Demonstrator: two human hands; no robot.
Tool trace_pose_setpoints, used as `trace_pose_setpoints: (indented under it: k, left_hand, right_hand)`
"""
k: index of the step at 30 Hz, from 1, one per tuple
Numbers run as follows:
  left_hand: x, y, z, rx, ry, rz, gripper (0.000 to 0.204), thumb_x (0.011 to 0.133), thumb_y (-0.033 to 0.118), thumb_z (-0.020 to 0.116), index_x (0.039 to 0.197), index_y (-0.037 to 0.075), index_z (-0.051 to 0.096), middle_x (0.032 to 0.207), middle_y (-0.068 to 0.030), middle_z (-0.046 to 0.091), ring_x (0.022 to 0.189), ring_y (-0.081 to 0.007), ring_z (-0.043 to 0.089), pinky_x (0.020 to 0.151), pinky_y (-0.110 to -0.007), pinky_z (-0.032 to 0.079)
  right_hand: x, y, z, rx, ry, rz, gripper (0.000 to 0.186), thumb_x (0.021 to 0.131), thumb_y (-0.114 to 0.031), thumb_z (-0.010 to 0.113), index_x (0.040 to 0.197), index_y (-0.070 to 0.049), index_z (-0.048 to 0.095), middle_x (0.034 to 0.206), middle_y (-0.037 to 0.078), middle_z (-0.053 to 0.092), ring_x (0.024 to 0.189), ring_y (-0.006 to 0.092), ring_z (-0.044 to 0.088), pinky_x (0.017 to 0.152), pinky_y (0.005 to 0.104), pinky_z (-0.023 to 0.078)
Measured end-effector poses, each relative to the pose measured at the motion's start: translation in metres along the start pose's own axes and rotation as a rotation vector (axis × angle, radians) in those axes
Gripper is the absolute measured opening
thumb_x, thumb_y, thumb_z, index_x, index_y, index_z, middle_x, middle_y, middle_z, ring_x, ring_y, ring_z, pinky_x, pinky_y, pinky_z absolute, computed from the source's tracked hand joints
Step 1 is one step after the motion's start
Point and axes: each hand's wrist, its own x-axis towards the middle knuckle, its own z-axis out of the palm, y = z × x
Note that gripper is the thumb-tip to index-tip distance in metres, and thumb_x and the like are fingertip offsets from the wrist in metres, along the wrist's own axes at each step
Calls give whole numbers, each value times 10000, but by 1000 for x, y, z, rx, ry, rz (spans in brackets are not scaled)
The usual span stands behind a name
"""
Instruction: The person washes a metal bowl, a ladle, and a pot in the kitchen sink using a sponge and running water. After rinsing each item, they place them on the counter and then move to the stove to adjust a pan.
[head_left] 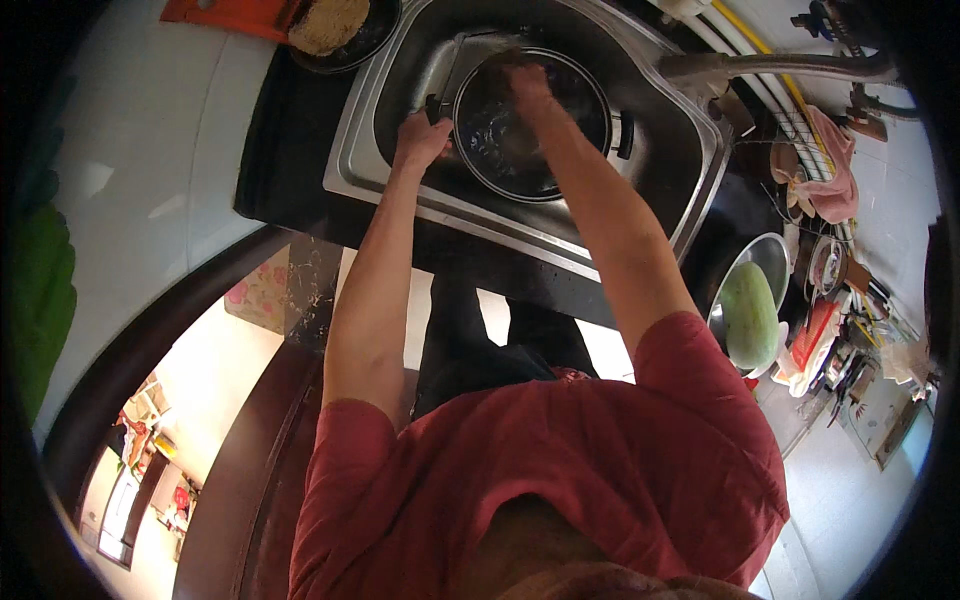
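A round dark pot (500, 160) with a pale rim stands in the stainless steel sink (650, 190). Wet glints and what looks like water show inside it. My left hand (425, 140) is closed around the pot's black side handle (433, 108). The opposite handle (625, 136) sticks out free on the right. Inside the pot, against the far left wall, my right hand (530, 88) presses down with its fingers bent. A dark brownish patch lies by those fingers; what they hold is too dim to make out.
A metal faucet (770, 66) reaches over the sink from the right. At the right, a metal bowl (779, 255) holds a long green melon (750, 315). A dark pan with a tan round thing (328, 25) sits at the upper left. Pipes and a wire rack line the right wall.
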Motion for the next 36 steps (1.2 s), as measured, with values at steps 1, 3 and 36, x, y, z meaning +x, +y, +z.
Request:
trace_pose_setpoints:
  k: [1, 3, 36]
  left_hand:
    - [-1, -1, -3, 9, -12, -10, 319, 811, 224, 609, 956, -60, 600, 659, -118, 649, 543, -185, 649, 525, -316, 545]
    - [-2, 4, -2, 33, -66, -4, 285, 805, 210, 601, 912, -54, 603, 650, -107, 643, 554, -182, 649, 514, -301, 539]
    - [30, -19, 9, 62, -36, -11, 329, 798, 282, 577, 924, -21, 610, 633, -112, 647, 576, -217, 659, 550, -358, 521]
  right_hand:
    - [-13, -31, -8, -389, -105, -278, 268, 816, -155, 579, 1057, -63, 651, 897, 161, 662, 833, 229, 623, 690, 363, 462]
    - [-41, -59, 14, 786, -22, 218, 284, 803, -141, 568, 1067, -72, 646, 897, 159, 663, 836, 248, 626, 710, 381, 469]
    - [-122, -19, 11, 231, -498, -264, 373, 803, -188, 531, 1155, -83, 595, 1052, 182, 636, 887, 318, 649, 722, 404, 514]
